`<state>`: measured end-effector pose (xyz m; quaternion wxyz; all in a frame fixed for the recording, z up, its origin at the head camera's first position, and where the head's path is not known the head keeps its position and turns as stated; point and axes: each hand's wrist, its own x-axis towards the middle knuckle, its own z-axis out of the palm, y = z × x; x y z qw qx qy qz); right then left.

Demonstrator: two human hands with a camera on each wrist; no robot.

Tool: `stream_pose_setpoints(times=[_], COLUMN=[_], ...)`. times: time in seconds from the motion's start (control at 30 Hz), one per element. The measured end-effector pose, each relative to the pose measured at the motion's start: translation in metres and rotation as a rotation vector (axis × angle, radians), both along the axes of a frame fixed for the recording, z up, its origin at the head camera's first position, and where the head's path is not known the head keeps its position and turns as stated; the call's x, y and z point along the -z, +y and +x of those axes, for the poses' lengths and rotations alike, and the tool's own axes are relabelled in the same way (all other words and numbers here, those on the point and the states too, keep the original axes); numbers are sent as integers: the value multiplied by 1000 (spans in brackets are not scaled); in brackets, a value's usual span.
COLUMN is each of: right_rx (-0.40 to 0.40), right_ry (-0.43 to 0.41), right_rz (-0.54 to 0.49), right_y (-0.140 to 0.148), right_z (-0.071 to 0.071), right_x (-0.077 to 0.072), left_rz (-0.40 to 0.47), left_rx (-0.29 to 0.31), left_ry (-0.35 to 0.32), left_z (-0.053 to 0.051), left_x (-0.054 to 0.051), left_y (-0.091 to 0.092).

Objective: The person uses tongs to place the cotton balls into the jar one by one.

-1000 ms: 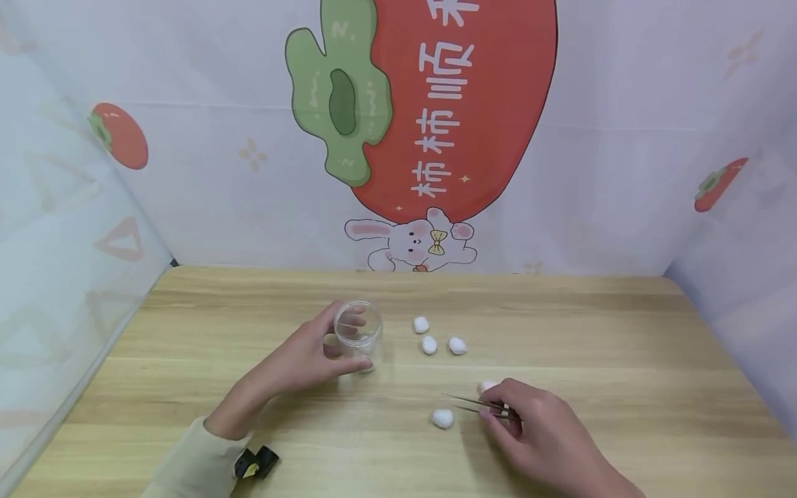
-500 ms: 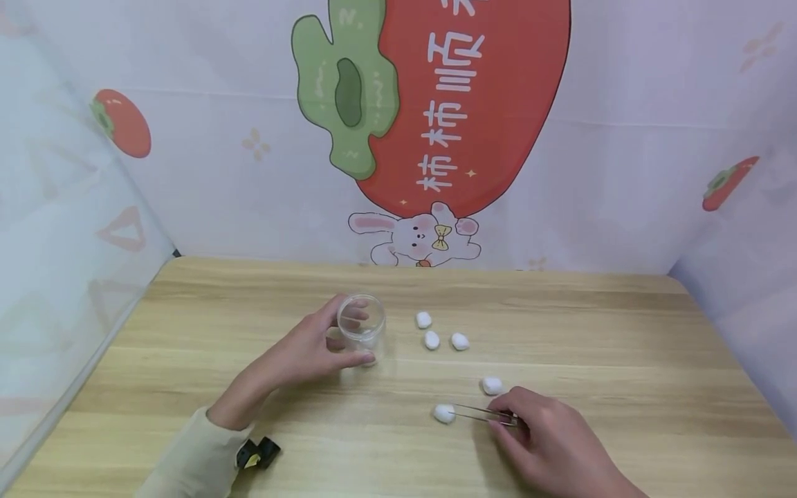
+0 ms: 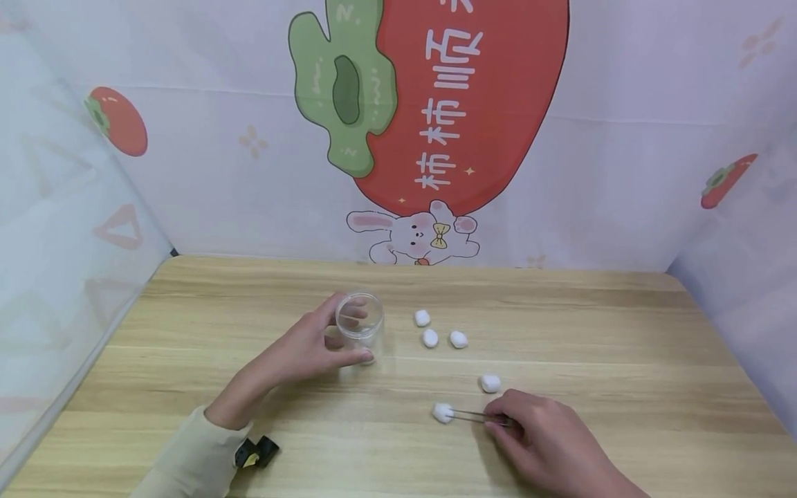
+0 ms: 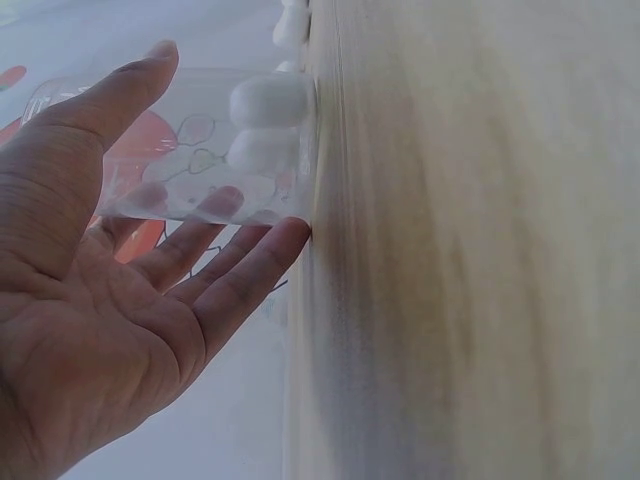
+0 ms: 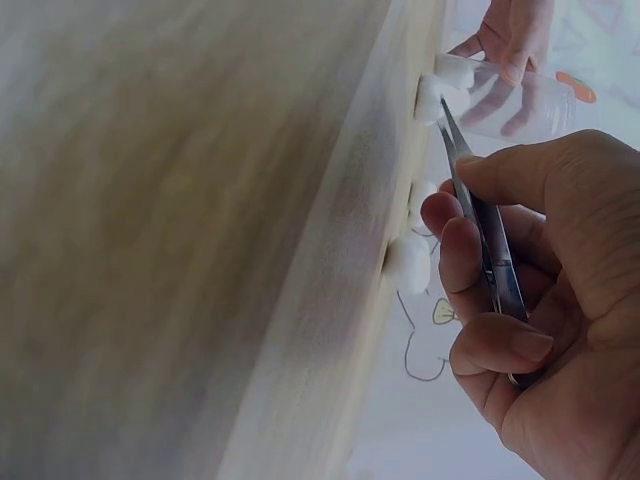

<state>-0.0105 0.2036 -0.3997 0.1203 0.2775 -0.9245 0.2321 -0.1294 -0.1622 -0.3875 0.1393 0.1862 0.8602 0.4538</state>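
Note:
A clear, open-topped jar [image 3: 360,325] stands on the wooden table, with the left hand [image 3: 311,349] curled round its side, thumb in front and fingers behind. In the left wrist view white balls show through or behind the jar [image 4: 210,140]. The right hand [image 3: 548,436] pinches metal tweezers [image 3: 470,416], whose tips touch a white cotton ball [image 3: 443,413] on the table. In the right wrist view the thumb and fingers hold the tweezers [image 5: 490,240] along their length.
Another cotton ball [image 3: 490,383] lies just behind the tweezers. Three more, one of them nearest the jar [image 3: 422,318], lie right of it. Small black objects [image 3: 257,452] are by the left sleeve [image 3: 196,456]. A printed cloth [image 3: 623,173] stands behind the table [image 3: 591,332].
The tweezers' tips have moved onto the front cotton ball and drawn closer together. The right hand has shifted slightly, uncovering the ball behind it. The left hand still holds the jar.

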Motion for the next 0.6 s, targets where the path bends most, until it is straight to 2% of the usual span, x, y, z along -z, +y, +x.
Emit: stream_pose_setpoints(times=[0.17, 0.37, 0.6], right_rx=[-8, -7, 20], right_ry=[3, 61, 17], right_rz=[20, 29, -2], right_y=[0, -2, -3], right_z=[-2, -5, -7], right_x=[-1, -2, -8], left_rz=[6, -3, -1], left_rx=[6, 0, 0], left_ry=[3, -2, -2], left_z=[0, 1, 1], left_x=[0, -1, -2], left_y=[0, -1, 0])
